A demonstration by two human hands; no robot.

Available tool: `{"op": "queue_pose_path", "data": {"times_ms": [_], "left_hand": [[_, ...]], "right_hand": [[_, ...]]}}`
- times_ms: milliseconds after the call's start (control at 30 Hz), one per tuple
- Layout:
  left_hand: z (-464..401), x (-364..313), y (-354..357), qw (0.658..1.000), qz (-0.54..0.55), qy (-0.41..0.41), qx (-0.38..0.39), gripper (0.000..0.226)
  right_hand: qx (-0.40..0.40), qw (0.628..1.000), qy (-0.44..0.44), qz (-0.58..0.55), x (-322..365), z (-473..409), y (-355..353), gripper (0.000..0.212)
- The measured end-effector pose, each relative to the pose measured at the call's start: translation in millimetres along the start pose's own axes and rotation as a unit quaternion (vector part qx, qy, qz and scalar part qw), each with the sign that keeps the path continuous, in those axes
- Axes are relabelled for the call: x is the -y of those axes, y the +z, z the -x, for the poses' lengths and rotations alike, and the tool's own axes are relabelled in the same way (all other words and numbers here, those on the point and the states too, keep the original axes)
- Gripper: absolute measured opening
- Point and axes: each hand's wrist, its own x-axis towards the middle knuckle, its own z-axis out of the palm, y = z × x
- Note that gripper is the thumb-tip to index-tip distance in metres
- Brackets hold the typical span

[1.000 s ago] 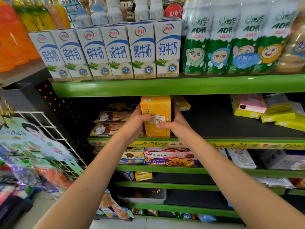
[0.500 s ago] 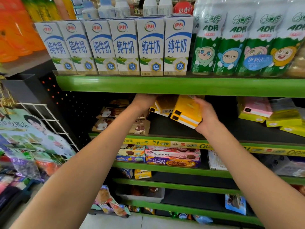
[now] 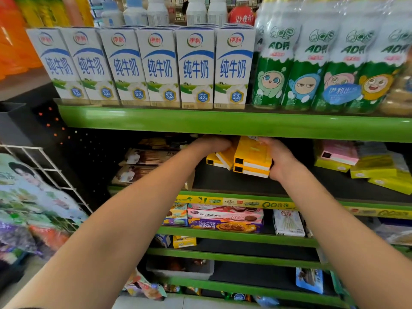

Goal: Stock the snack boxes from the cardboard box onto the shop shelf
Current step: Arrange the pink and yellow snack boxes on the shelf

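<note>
Both my arms reach into the second shelf (image 3: 234, 181), a dark deck with a green front lip. My right hand (image 3: 278, 159) grips two stacked yellow snack boxes (image 3: 253, 158), tilted with their ends toward me, just above the deck. My left hand (image 3: 214, 144) rests on other yellow snack boxes (image 3: 219, 158) lying to their left; its fingers are hidden under the upper shelf's edge. The cardboard box is not in view.
Milk cartons (image 3: 160, 68) and green drink bottles (image 3: 312, 63) fill the shelf above. Biscuit packs (image 3: 142, 157) lie left on the same shelf, yellow and pink boxes (image 3: 356, 161) at right. Lower shelves hold cookie boxes (image 3: 223, 217). A wire rack (image 3: 44, 172) with snack bags stands at left.
One second ago both hands held a yellow box upright at the shelf front. The boxes have since been tipped flat and carried deeper, and my hands now sit further back under the upper shelf.
</note>
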Motion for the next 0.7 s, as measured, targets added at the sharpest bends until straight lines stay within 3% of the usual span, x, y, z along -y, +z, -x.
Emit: {"op": "queue_pose_path", "data": {"times_ms": [133,267,400,467,567,700], "left_hand": [[-3.0,3.3,6.5,0.978,0.208,-0.01,-0.006,0.046],[1.8,-3.4,9.7,0.906,0.409,-0.033,0.107,0.031],[1.5,2.4,13.4,0.892,0.439,-0.037,0.099,0.051],[8.1,3.5,16.1,0.89,0.449,-0.024,0.079,0.046],[17.9,7.3,22.0,0.891,0.453,0.045,0.005,0.039],[36.1,23.4,27.1,0.848,0.511,0.135,-0.027,0.041]], "right_hand": [[0.013,1.0,-0.001,0.018,3.2,-4.7,-2.5,0.021],[0.032,0.999,-0.015,0.029,-3.0,-4.9,11.2,0.029],[0.048,0.997,-0.052,0.04,-12.2,-1.0,18.1,0.046],[0.045,0.995,-0.083,0.022,-21.9,1.1,17.9,0.056],[0.069,0.982,-0.176,-0.009,-32.5,6.7,16.7,0.06],[0.14,0.957,-0.245,0.063,-33.5,17.9,15.5,0.07]]}}
